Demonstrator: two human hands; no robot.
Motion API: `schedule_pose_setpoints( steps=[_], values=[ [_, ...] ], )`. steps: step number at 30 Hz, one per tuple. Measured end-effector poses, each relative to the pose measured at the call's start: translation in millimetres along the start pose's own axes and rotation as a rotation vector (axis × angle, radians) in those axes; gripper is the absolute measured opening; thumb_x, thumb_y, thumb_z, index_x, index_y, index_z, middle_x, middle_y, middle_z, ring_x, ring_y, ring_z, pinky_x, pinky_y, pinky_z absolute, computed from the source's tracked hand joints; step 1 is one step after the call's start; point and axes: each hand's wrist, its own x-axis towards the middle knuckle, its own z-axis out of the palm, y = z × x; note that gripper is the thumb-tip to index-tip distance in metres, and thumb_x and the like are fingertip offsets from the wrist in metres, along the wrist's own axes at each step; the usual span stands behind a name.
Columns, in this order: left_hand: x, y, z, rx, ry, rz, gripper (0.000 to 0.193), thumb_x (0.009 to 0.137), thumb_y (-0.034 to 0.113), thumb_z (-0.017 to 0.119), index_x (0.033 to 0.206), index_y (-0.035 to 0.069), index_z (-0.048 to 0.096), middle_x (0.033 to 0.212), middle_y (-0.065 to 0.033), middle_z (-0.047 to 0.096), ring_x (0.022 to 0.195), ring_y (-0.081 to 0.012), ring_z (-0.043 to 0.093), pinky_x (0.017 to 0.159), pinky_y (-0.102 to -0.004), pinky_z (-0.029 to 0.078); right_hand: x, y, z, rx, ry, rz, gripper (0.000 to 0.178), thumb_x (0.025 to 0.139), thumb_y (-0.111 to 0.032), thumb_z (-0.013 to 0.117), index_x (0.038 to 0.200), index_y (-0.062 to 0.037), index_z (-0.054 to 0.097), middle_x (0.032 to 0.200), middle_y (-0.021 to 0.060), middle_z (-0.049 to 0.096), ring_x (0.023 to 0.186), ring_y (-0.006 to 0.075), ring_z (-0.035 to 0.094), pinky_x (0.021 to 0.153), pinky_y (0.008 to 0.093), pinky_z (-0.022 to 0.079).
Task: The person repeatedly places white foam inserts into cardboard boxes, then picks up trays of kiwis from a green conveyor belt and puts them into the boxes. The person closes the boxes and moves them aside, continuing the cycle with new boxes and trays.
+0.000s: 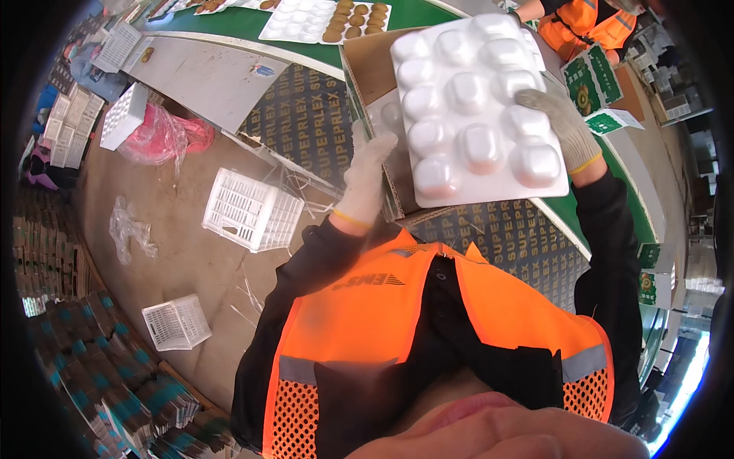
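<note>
Fingers of the gloved right hand [562,126] hold the right edge of the white moulded tray [468,93], right of the frame's upper centre, while the gloved left hand [365,177] meets the cardboard box's [375,47] left wall, its grip one we cannot tell. We see repeated yellowish lettering on the dark sheeting [306,115] and print on green cartons [592,80], upper right. The tray hides much of the box's inside and the right hand's fingertips beneath.

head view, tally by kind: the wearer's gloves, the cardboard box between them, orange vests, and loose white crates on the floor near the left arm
Gloves: 2
Cardboard box: 1
Orange vests: 2
White crates: 2
Total: 7
</note>
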Motion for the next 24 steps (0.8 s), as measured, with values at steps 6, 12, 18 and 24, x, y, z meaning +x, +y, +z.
schedule_pose_setpoints(
  steps=[6,12,18,24],
  values=[
    [-2,4,-8,-0.142,-0.051,0.038,0.053,0.094,0.02,0.061,0.142,0.006,0.046,0.13,-0.0089,0.057,0.116,-0.0182,0.059,0.097,-0.0345,0.052,62,6,76,0.197,-0.279,0.386,0.049,0.094,-0.02,0.067,0.138,-0.0015,0.054,0.126,0.0089,0.064,0.112,0.0168,0.062,0.096,0.0325,0.051],
    [19,-16,-5,0.065,-0.018,0.041,0.094,0.088,0.03,0.067,0.162,0.004,0.014,0.146,-0.0186,0.047,0.123,-0.0279,0.052,0.108,-0.0353,0.04,61,53,98,0.141,-0.311,0.383,0.069,0.095,-0.015,0.065,0.156,-0.0064,0.034,0.144,0.014,0.053,0.132,0.0254,0.053,0.109,0.0381,0.045],
    [7,-3,8,0.129,0.014,0.009,0.097,0.087,0.028,0.068,0.163,0.005,0.012,0.15,-0.0172,0.041,0.126,-0.0269,0.047,0.108,-0.0337,0.038,75,117,95,-0.98,-0.487,0.489,0.043,0.099,-0.029,0.058,0.133,-0.0027,0.06,0.127,0.0176,0.066,0.115,0.0349,0.066,0.095,0.0446,0.051],
    [7,-10,4,0.173,0.079,0.058,0.096,0.088,0.034,0.066,0.163,0.004,0.014,0.143,-0.018,0.05,0.125,-0.0283,0.049,0.11,-0.0355,0.035,97,79,122,-1.402,-0.875,0.318,0.033,0.098,-0.026,0.055,0.122,-0.0103,0.071,0.115,0.0192,0.073,0.101,0.0393,0.072,0.08,0.0484,0.059]
  ],
)
